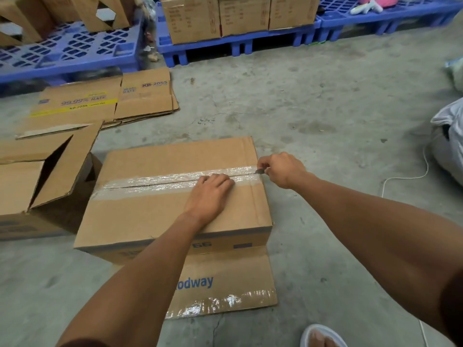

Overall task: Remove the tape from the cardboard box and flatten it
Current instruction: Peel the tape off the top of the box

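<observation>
Two hands meet the brown cardboard box: left hand flat on its clear tape, right hand pinching a small blade at the tape's end, grey concrete floor beneath.

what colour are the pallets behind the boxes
Blue, clearest in the head view.

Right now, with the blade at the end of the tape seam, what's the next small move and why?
Probably draw the small blade leftward along the clear tape strip toward the left hand, lifting that hand first. The right hand holds the blade at the right edge of the brown cardboard box, and the tape still crosses the seam there.
</observation>
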The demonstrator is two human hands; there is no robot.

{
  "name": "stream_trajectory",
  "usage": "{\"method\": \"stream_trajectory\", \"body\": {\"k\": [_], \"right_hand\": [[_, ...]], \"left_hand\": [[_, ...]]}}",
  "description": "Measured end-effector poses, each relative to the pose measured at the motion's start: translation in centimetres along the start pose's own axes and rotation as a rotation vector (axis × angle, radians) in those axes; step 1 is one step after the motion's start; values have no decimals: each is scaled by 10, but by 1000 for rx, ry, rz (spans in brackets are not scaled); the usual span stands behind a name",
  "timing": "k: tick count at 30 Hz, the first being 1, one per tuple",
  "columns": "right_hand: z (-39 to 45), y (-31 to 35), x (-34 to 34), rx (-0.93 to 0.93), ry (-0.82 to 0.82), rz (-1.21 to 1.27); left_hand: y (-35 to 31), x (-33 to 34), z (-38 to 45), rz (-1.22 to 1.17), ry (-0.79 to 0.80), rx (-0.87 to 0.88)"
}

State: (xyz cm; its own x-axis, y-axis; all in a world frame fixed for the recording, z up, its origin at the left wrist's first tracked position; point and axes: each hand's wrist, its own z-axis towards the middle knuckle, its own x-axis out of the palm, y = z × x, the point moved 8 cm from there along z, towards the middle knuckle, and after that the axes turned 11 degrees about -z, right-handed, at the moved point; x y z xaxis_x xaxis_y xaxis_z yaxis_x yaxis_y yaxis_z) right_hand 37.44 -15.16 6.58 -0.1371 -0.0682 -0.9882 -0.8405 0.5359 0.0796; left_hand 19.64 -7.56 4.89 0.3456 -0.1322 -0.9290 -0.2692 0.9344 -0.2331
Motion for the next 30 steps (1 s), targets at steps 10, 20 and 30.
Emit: {"method": "stream_trajectory", "body": {"k": [10,20,30], "right_hand": [[12,71,-4,-165,-141,-102],[3,26,14,-49,-182,22],[28,6,32,404,-7,878]], "left_hand": [[26,-12,-11,32,-53,-314],[27,-11,-14,27,-58,-345],[24,-12,-15,81,-52,-361]]}}
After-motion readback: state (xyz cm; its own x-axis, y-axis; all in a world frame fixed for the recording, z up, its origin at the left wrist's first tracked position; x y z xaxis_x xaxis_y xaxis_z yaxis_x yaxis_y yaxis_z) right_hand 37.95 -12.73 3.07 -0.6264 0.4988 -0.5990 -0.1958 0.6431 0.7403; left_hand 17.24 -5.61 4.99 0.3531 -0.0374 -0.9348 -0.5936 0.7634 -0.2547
